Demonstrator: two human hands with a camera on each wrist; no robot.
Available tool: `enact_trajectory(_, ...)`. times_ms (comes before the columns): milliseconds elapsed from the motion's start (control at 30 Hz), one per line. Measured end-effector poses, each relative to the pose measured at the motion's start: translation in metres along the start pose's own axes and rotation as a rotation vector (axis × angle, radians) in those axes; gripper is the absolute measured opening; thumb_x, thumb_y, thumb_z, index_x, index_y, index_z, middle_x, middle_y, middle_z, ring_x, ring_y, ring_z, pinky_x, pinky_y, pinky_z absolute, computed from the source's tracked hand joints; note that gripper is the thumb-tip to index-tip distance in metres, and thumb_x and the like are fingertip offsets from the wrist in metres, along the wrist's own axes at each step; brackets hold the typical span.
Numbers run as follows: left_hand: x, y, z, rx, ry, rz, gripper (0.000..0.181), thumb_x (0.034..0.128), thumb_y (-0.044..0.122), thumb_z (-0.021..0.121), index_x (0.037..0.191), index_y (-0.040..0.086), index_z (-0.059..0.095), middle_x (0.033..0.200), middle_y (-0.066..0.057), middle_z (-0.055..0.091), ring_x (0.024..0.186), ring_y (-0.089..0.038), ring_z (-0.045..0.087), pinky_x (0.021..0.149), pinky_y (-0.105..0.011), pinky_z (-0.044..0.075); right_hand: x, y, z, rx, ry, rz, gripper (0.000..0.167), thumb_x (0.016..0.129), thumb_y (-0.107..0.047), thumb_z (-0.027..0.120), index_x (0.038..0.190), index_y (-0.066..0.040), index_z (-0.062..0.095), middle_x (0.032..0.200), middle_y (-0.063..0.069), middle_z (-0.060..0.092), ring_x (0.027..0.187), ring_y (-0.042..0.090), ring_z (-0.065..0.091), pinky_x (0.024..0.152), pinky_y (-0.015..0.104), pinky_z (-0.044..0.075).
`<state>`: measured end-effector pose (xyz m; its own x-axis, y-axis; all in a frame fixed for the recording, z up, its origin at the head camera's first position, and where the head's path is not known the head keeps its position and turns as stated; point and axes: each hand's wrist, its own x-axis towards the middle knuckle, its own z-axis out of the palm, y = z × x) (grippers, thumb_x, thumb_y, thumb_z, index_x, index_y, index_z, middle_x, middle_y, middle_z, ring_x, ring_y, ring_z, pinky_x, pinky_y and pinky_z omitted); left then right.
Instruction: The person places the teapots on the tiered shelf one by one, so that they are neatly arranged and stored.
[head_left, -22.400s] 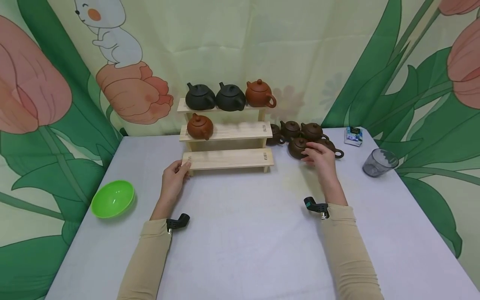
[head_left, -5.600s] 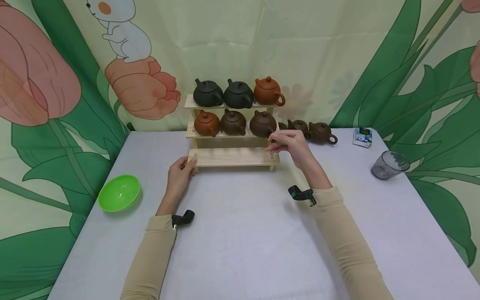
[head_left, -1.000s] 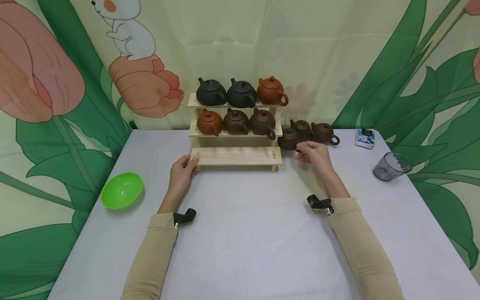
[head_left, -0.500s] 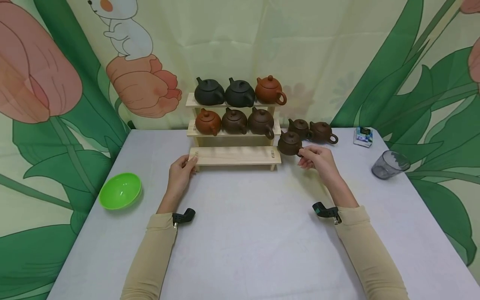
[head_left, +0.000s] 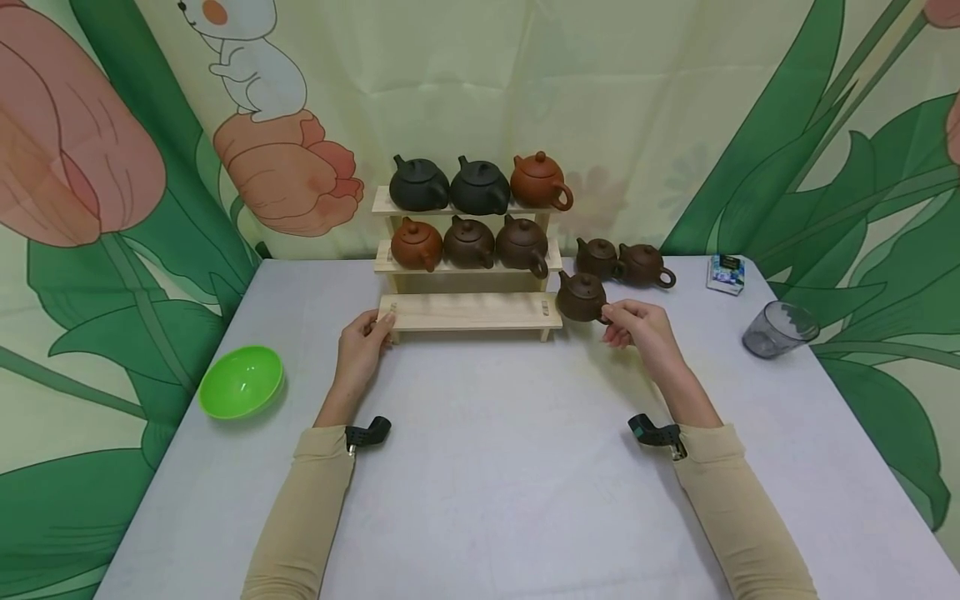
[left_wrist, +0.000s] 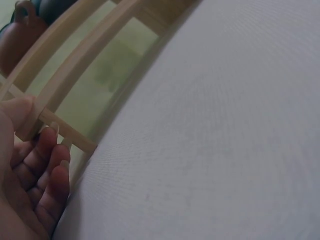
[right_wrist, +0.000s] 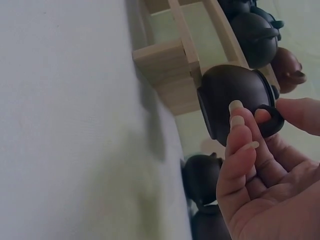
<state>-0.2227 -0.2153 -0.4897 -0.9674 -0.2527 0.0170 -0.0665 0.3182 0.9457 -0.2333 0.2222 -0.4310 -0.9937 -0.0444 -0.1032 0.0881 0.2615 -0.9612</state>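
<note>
My right hand (head_left: 645,329) pinches the handle of a dark brown teapot (head_left: 581,296). In the right wrist view the thumb and fingers close on the teapot's handle (right_wrist: 271,122), and the pot hangs clear of the cloth beside the rack. My left hand (head_left: 362,348) grips the left end of the lowest shelf of a wooden three-step rack (head_left: 472,312); the left wrist view shows thumb on top and fingers beneath. Two black teapots (head_left: 418,183) and an orange-brown teapot (head_left: 540,180) stand on the top step. An orange-brown teapot (head_left: 416,244) and two dark brown teapots (head_left: 522,244) fill the middle step.
Behind the right hand, two more dark brown teapots (head_left: 643,264) stand on the white cloth. A small blue box (head_left: 726,273) and a tilted grey glass (head_left: 780,330) are at the right. A green bowl (head_left: 242,382) sits at the left. A printed curtain (head_left: 600,100) hangs behind.
Since one second ago, my right hand has lifted the dark brown teapot from the group and brought it toward me. Earlier, two dark brown teapots came onto the middle step. The left hand stays put.
</note>
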Motion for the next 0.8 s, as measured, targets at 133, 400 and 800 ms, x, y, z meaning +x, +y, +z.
enact_trajectory(133,0.0,0.0,0.0,0.004,-0.004,0.002,0.052,0.095,0.05,0.062,0.127,0.009,0.063,0.088,-0.005,0.063,0.074,-0.012,0.058,0.062,-0.021,0.049,-0.003,0.001,-0.002,0.001,-0.006,-0.01,0.04,0.101,-0.029,0.057,0.108,0.01,0.06,0.065,-0.004,0.065,0.06,0.013,0.06,0.058,0.027,0.052)
enact_trajectory(400,0.0,0.0,0.0,0.014,0.006,-0.01,0.053,0.095,0.051,0.061,0.127,0.009,0.063,0.088,-0.005,0.062,0.073,-0.012,0.057,0.061,-0.021,0.048,-0.011,-0.002,-0.001,-0.012,-0.025,-0.047,0.042,0.1,-0.034,0.058,0.104,0.008,0.061,0.064,-0.007,0.063,0.06,0.011,0.058,0.058,0.026,0.05)
enact_trajectory(800,0.0,0.0,0.001,0.024,0.015,-0.013,0.051,0.0956,0.049,0.061,0.127,0.009,0.063,0.087,-0.004,0.062,0.073,-0.012,0.056,0.061,-0.02,0.047,-0.014,-0.004,0.003,-0.025,-0.043,-0.064,0.04,0.099,-0.032,0.059,0.1,0.008,0.061,0.063,-0.005,0.061,0.059,0.012,0.056,0.059,0.029,0.05)
